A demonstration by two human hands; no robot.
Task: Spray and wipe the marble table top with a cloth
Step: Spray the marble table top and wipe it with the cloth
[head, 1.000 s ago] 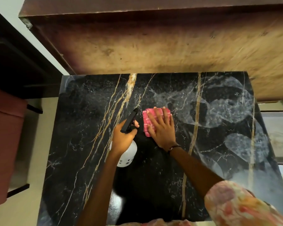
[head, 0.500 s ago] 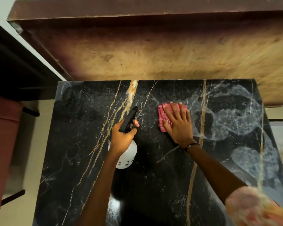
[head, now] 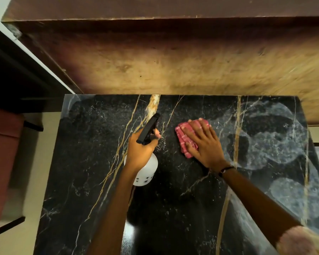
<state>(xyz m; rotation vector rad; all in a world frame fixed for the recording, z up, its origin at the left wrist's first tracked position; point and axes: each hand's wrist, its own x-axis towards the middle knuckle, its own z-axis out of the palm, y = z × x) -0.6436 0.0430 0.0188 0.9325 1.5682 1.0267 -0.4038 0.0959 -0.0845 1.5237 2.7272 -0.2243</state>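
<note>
Head view, left hand [head: 140,150]: sitting at frame centre, curling its fingers round the neck of the spray bottle [head: 145,172] and gripping it above the table.
Head view, right hand [head: 203,144]: lying flat with fingers straight, pressing down on the cloth [head: 182,138] right of centre.
Cloth: showing as a folded pink pad, peeking out left of and beyond the fingers.
Spray bottle: showing a white body and black trigger head, pointing toward the upper frame.
Marble table top [head: 92,162]: filling the lower frame, black with gold veins, carrying hazy smears at right.
</note>
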